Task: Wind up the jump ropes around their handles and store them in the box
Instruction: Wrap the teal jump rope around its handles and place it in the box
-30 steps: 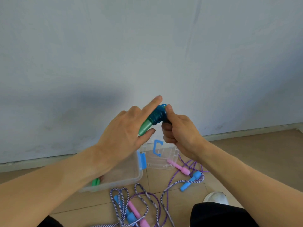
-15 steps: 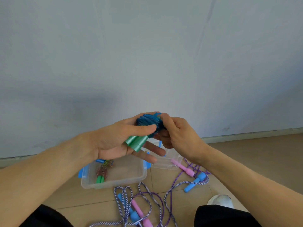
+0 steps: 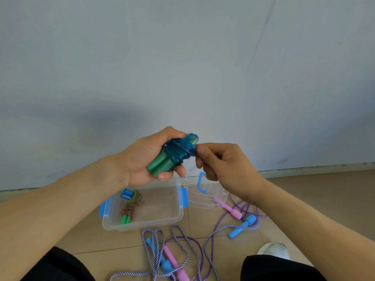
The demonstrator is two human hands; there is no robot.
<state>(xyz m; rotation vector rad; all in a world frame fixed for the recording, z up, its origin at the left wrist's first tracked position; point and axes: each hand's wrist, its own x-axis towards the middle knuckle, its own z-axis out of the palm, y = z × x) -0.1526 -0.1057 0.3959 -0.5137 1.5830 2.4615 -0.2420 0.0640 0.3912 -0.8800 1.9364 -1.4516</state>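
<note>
Gripping the green handles [image 3: 160, 166] in my left hand [image 3: 142, 159], I pinch the blue rope [image 3: 179, 151] wound around them with my right hand [image 3: 221, 165], the clear box [image 3: 142, 225] at six o'clock below.

Green handles [image 3: 160, 166] look like smooth, slightly glossy plastic; their blue rope [image 3: 179, 151] is shiny. The box [image 3: 142, 223] is clear plastic on a matt floor [image 3: 304, 195].

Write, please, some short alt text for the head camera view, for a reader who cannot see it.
A person's left hand holds a green-handled jump rope wound with blue cord, while the right hand pinches the cord's end. Below on the floor, a clear plastic box already holds two wound ropes, and loose purple ropes with pink and blue handles lie around it.
</note>
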